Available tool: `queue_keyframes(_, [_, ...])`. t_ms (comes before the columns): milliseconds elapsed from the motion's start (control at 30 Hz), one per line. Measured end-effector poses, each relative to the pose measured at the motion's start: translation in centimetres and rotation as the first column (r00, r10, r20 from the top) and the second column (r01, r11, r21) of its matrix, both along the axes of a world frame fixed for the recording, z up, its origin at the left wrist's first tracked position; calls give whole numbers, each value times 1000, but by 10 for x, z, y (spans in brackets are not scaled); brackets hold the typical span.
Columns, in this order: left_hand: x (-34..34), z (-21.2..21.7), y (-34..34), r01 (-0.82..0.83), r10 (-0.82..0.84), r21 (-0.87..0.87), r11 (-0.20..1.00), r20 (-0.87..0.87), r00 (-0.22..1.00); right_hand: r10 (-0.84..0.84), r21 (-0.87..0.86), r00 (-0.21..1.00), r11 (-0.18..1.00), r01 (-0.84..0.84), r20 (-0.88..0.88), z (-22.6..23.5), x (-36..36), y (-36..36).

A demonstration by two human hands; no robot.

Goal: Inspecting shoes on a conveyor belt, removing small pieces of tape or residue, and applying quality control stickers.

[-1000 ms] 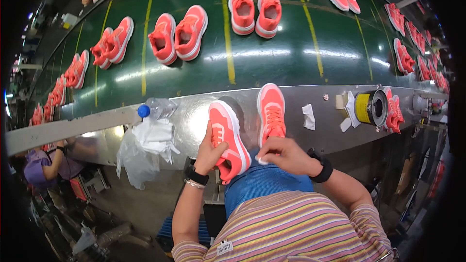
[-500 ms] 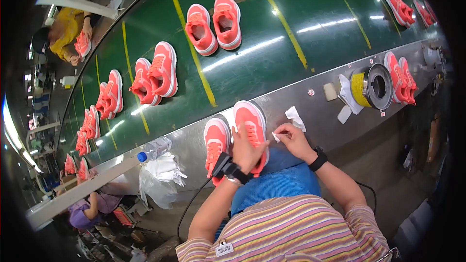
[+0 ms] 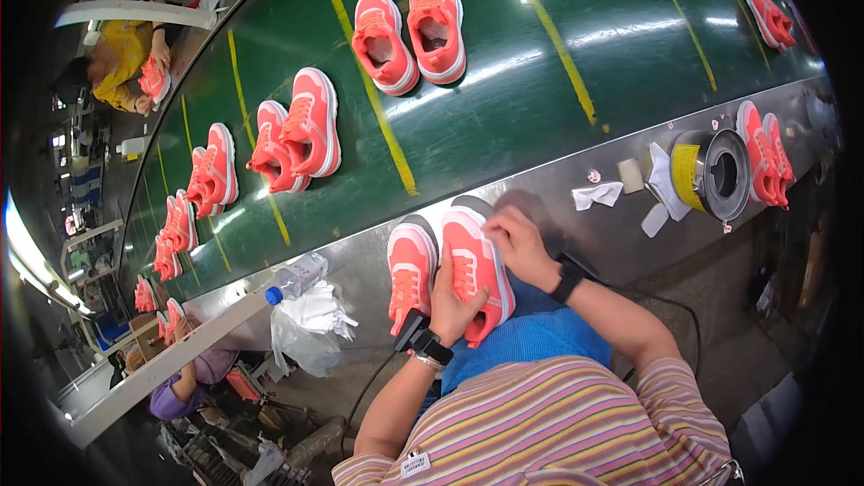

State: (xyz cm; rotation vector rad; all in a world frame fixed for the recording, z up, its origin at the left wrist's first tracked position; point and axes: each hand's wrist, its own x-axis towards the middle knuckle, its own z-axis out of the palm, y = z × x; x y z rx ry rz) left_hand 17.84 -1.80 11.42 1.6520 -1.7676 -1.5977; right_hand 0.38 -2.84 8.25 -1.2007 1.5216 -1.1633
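Observation:
A pair of coral-pink sneakers stands on the metal ledge before me, toes pointing away. The left sneaker point(image 3: 409, 263) stands free. My left hand point(image 3: 453, 308) grips the right sneaker point(image 3: 483, 261), fingers along its inner side and thumb across the collar. At that sneaker's toe, my right hand point(image 3: 522, 247) has its fingertips pinched together against the upper. Whatever they pinch is too small or hidden to make out. A crumpled white cloth point(image 3: 597, 196) lies on the ledge, to the right of my right hand.
Beyond the ledge runs a green conveyor point(image 3: 504, 126) carrying pairs of pink sneakers. On the right are a beige block point(image 3: 630, 175), a yellow-labelled round tin point(image 3: 715, 173) and another pair point(image 3: 765, 157). A bottle point(image 3: 301, 277) and white cloths point(image 3: 315, 313) lie left. Co-workers handle shoes at far left.
My right hand has moved left and forward onto the right sneaker's toe. My left hand has settled round that sneaker. The white cloth lies farther right on the ledge.

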Motion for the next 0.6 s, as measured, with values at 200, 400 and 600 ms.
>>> queue_keyframes(200, [5,-4,0,-39,39,11,999,-54,998,182,26,983,983,-181,-36,-6,10,-62])
queue_keyframes(400, [5,-9,0,-52,52,1,999,-102,993,42,-131,995,990,-53,-86,-4,16,17])
queue_keyframes(600, [1,-5,-3,31,-26,-108,994,47,999,104,142,989,983,-118,104,2,9,89])
